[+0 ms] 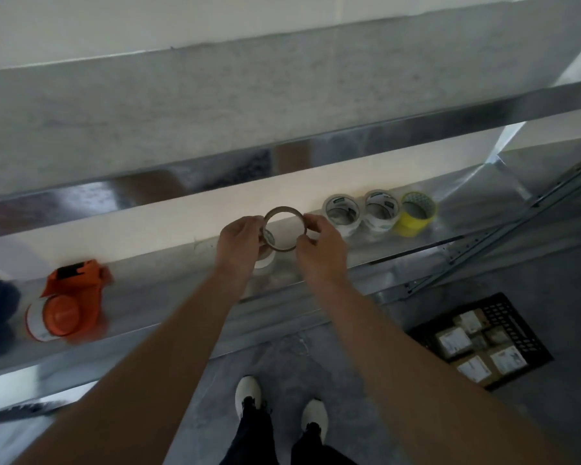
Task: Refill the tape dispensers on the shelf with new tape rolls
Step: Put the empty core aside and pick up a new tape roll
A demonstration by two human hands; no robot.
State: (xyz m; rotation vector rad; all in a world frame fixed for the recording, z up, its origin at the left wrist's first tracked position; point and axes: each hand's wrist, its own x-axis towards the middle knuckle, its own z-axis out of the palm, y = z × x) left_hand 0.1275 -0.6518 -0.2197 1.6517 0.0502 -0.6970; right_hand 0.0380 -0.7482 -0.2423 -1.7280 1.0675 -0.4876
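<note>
While the left hand (239, 239) and right hand (319, 243) pinch opposite edges of the thin brown cardboard ring (284, 229) above the grey metal shelf (168, 290), right of the orange plastic tape dispenser (67, 310), a light fingertip grip could drop it.

Toward 9 o'clock the shelf (155, 273) lies bare as far as the orange dispenser (69, 300); at 2 o'clock three tape rolls (379, 224) block it.

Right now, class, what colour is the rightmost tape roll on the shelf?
The rightmost tape roll is yellow; head view.
</note>
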